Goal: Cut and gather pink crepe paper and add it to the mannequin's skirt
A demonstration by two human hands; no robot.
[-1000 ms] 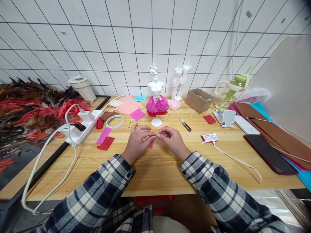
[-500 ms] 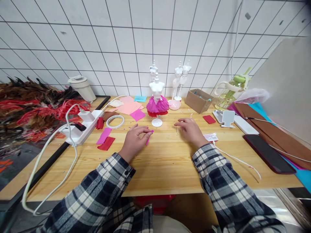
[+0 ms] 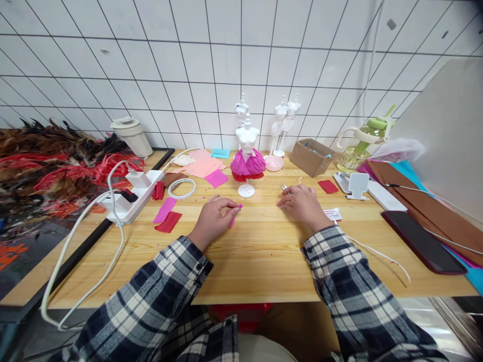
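Between the thumb and fingers of my left hand (image 3: 214, 221) is a small magenta crepe paper piece (image 3: 232, 221), its lower end hanging down. My right hand (image 3: 302, 206) rests low over the table with its fingers curled together. A small pale tip (image 3: 284, 187) shows just beyond those fingers; what it belongs to is hidden. Behind and between the hands stands a white mini mannequin (image 3: 247, 137) on a round base. It wears a gathered skirt (image 3: 247, 164), magenta above and red below.
Left are a tape roll (image 3: 181, 195), magenta and red paper pieces (image 3: 168, 221) and a power strip (image 3: 134, 211) with looping cables. Pink sheets (image 3: 204, 166), a pink bowl (image 3: 274, 163), a cardboard box (image 3: 311, 158) and more mannequins (image 3: 287, 118) stand behind. A phone (image 3: 422, 241) lies right.
My right hand has shifted slightly right and its fingers have curled in closer to the table. The left hand still pinches the magenta piece. The whole view has shifted a little.
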